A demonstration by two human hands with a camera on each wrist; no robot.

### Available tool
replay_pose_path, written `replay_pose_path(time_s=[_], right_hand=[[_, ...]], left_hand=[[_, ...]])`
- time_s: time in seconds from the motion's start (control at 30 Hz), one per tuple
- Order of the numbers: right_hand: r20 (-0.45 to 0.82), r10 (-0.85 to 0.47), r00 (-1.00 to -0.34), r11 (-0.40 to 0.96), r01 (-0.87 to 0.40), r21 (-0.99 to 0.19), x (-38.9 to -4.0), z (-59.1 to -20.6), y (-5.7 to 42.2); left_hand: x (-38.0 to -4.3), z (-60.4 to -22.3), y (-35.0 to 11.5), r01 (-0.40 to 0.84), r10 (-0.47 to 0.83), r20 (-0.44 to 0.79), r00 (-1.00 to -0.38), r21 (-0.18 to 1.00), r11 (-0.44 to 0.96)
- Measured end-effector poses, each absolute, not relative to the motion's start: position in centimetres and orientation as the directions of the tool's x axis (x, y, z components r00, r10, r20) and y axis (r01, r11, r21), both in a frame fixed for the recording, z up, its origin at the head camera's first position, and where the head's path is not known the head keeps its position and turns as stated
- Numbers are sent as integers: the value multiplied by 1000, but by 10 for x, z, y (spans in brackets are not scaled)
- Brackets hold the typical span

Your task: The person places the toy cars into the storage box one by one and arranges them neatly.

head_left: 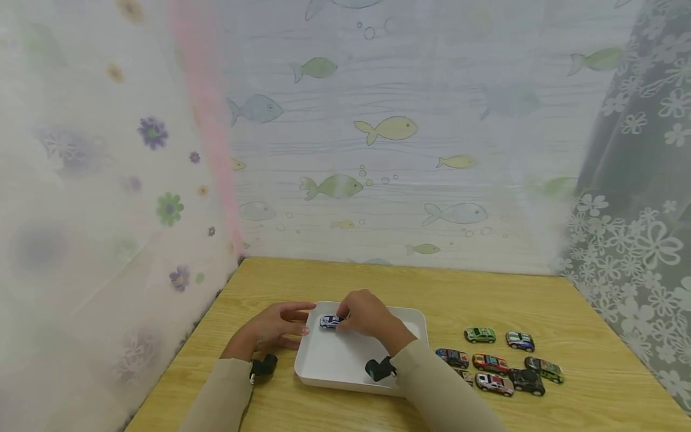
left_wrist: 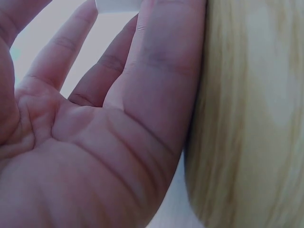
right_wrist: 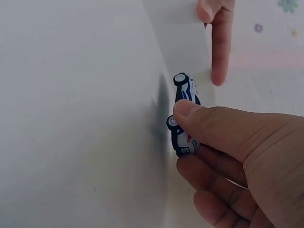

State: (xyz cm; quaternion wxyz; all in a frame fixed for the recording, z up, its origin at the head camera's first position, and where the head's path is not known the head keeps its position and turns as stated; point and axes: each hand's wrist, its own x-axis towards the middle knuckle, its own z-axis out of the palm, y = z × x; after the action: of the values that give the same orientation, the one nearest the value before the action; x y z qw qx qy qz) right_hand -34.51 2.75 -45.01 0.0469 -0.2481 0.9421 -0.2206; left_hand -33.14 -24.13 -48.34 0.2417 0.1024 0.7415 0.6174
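Observation:
My right hand [head_left: 367,315] pinches a small white and blue toy car [head_left: 330,321] between thumb and fingers, over the far left part of a white tray [head_left: 345,360]. Up close in the right wrist view, the toy car [right_wrist: 184,114] shows its dark wheels, with the thumb across its side. My left hand [head_left: 278,327] stands at the tray's left side, fingers spread and fairly straight, fingertips right at the rim. Its palm fills much of the left wrist view, with nothing held in it.
Right of the tray, several toy cars lie on the wooden table [head_left: 291,408], among them a green car [head_left: 480,335], a red and yellow car [head_left: 490,363] and a black car [head_left: 526,381]. A fish-patterned curtain [head_left: 399,180] hangs behind the table; a flowered sheet [head_left: 108,240] hangs at left.

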Motion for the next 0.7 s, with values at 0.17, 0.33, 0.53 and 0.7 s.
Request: replay_pose_path(time_s=[0.17,0.33,0.53,0.7], right_hand=[[26,-496,-868,773,-455,-442,-346,-450,28],[19,-491,-871,789,-453,-415,-345,-449,28],[8,-485,-874,800,-448,-399,-346,-451,29],[15,-491,-871,792,-454,-407,-343,-453,28]], left_hand=[[-332,-484,-241,-148,450,-231,-863,966,213],[-331,-482,-241,-152,447,-236,-863,965,214],[-332,-481,-239,-139,459,-224,-860,967,212],[-330,-482,-240,-140,450,-228,-863,965,220]])
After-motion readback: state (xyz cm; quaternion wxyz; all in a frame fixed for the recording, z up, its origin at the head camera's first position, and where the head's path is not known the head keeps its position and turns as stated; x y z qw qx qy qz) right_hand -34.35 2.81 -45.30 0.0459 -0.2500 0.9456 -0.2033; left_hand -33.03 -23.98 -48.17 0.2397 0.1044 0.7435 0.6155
